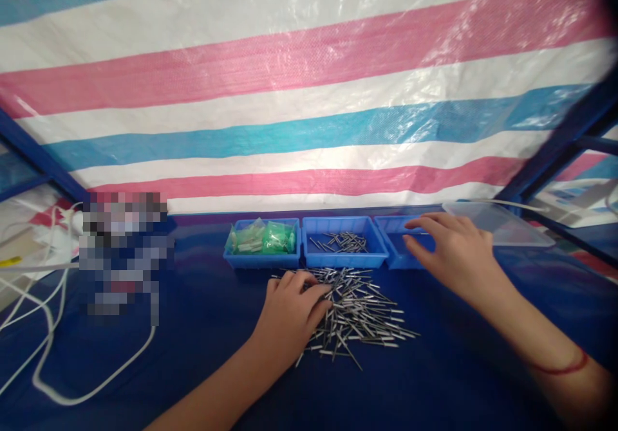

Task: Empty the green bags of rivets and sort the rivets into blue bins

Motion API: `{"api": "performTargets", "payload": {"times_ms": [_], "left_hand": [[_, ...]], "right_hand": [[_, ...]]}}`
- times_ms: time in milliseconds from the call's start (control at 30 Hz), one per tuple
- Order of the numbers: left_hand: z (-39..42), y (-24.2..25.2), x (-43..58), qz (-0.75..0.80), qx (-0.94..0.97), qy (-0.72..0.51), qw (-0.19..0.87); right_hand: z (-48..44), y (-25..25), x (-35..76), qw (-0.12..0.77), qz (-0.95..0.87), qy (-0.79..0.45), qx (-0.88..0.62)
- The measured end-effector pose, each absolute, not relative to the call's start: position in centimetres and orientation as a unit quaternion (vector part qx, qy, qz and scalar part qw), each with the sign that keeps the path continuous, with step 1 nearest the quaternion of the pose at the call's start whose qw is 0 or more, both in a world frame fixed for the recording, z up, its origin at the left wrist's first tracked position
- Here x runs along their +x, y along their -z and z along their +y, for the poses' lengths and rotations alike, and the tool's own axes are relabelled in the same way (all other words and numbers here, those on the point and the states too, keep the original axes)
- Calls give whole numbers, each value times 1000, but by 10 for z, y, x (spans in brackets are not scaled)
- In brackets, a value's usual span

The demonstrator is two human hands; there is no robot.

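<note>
A loose pile of thin metal blind rivets (pixel 357 309), silver sleeves on darker pins, lies on the dark blue table. My left hand (pixel 293 312) rests on the pile's left side, its thumb and index finger slightly apart among the rivets. Over the right-hand blue bin (pixel 393 260) hovers my right hand (pixel 456 251), thumb and fingers spread. A thin sliver shows near its fingertips; whether it lies in the bin behind cannot be made out. The middle blue bin (pixel 345 262) contains several rivets (pixel 350 242).
Left of these stands a blue bin (pixel 263 262) with green and clear plastic packets (pixel 277 238). A translucent lid or tray (pixel 521 225) lies behind my right hand. White cables (pixel 48 354) loop at left beside a blurred-out area. A striped plastic sheet (pixel 290 116) hangs behind.
</note>
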State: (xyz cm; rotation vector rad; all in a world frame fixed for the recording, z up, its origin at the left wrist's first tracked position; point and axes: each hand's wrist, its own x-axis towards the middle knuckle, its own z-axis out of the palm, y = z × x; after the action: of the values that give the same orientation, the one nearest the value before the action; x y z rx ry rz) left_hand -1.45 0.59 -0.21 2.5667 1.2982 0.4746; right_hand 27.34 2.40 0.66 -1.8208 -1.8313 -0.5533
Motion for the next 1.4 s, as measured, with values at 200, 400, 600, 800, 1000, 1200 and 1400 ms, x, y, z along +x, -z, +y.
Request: {"api": "performTargets", "payload": {"times_ms": [200,400,600,800,1000,1200,1400], "left_hand": [[6,2,-13,442,877,-160,103],[6,4,-11,448,880,-143,71],[9,-4,-17,409,902,-122,72],[11,-2,-20,395,908,-132,55],[7,-6,-16,383,889,-223,119],[5,-1,-11,434,757,-362,329],[2,-2,-6,442,684,-377,441]], "right_hand": [[2,-15,236,293,-741,137,-589],[-17,-9,194,266,-838,-3,-477],[-18,1,184,240,-852,-59,-460],[-20,0,182,229,-862,-57,-448],[-20,-1,178,276,-842,-94,-453],[-21,3,176,358,-787,-176,-471],[-24,3,172,400,-750,-252,-462]]}}
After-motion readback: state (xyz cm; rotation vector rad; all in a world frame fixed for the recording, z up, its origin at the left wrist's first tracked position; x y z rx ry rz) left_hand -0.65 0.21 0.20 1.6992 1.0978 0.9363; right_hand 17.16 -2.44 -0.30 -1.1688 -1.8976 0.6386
